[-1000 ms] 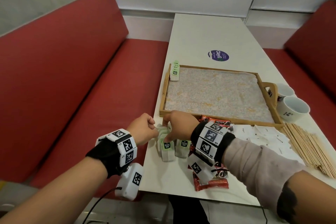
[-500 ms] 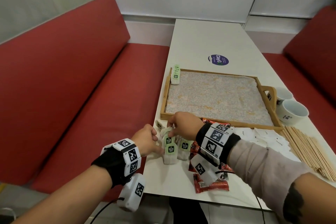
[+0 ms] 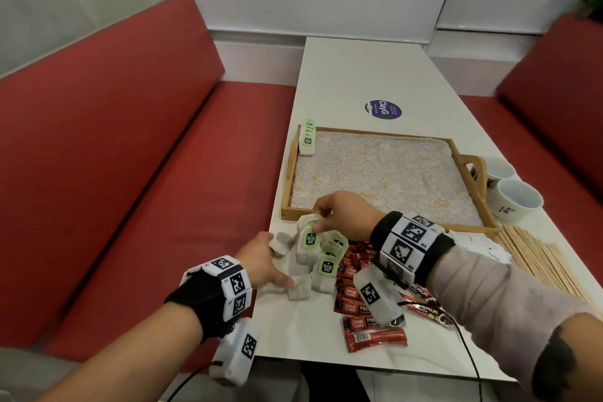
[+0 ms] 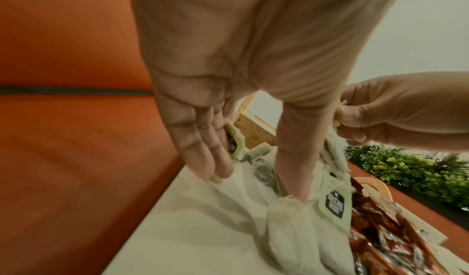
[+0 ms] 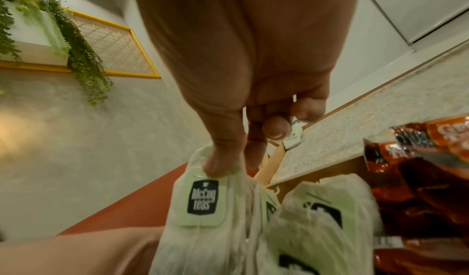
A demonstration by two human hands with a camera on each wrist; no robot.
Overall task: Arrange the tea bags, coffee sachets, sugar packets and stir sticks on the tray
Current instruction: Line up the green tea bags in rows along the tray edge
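My left hand (image 3: 261, 263) lies flat, fingers straight, on the loose tea bags (image 3: 321, 266) near the table edge. My right hand (image 3: 346, 215) pinches a bunch; I should lift slowly, strings untangled, toward the tray (image 3: 287, 179).

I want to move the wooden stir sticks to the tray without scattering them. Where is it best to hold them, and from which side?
Probably grip the stir sticks around the middle of the bundle, coming from above with the right hand, fingers across their length. They lie flat and parallel beside the tray, so a mid grasp should keep them level and together.
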